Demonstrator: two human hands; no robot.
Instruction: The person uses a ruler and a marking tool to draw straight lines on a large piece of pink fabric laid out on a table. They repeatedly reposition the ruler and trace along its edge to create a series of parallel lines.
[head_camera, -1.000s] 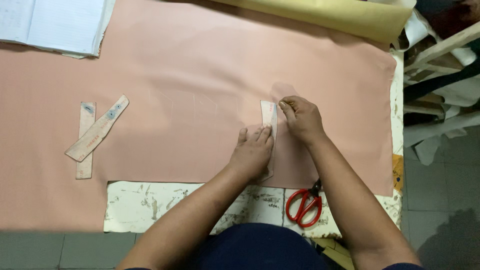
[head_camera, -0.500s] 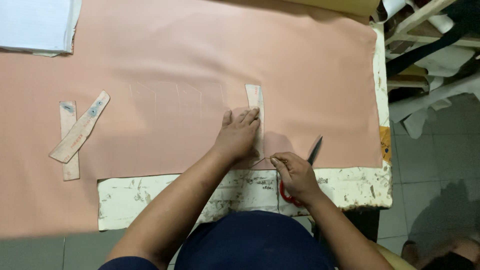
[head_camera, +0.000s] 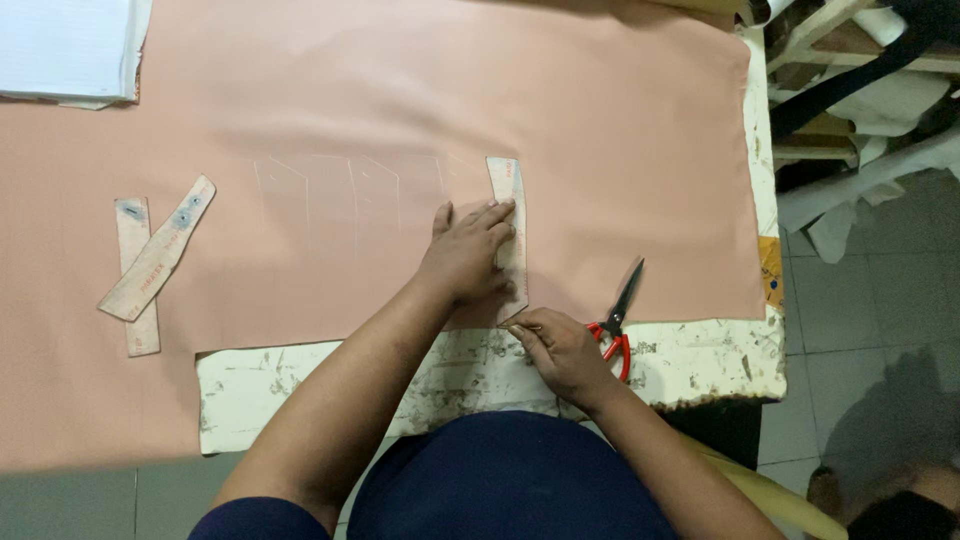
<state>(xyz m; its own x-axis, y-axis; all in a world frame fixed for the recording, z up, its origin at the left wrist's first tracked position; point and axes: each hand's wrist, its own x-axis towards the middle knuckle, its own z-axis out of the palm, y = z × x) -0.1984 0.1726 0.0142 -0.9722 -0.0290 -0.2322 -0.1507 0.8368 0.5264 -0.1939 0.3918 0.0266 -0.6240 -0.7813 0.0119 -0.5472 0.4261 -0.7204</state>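
Note:
A large pink sheet (head_camera: 600, 130) covers the worn white table (head_camera: 700, 360). My left hand (head_camera: 470, 250) lies flat on a narrow cardboard pattern strip (head_camera: 506, 180) and presses it onto the sheet. My right hand (head_camera: 560, 350) is at the strip's lower end, fingers pinched together on a small marking piece that I cannot make out. Faint chalk outlines (head_camera: 340, 185) run across the sheet to the left of the strip. Red-handled scissors (head_camera: 618, 315) lie just right of my right hand, blades pointing away.
Two more cardboard pattern strips (head_camera: 150, 262) lie crossed on the sheet at the left. A white notebook (head_camera: 65, 50) sits at the top left corner. Chairs and cloth clutter (head_camera: 860, 90) stand beyond the table's right edge, above grey floor tiles.
My right hand came down from the strip's top end to its lower end beside the scissors. The left hand stayed pressed on the strip. The view shifted slightly.

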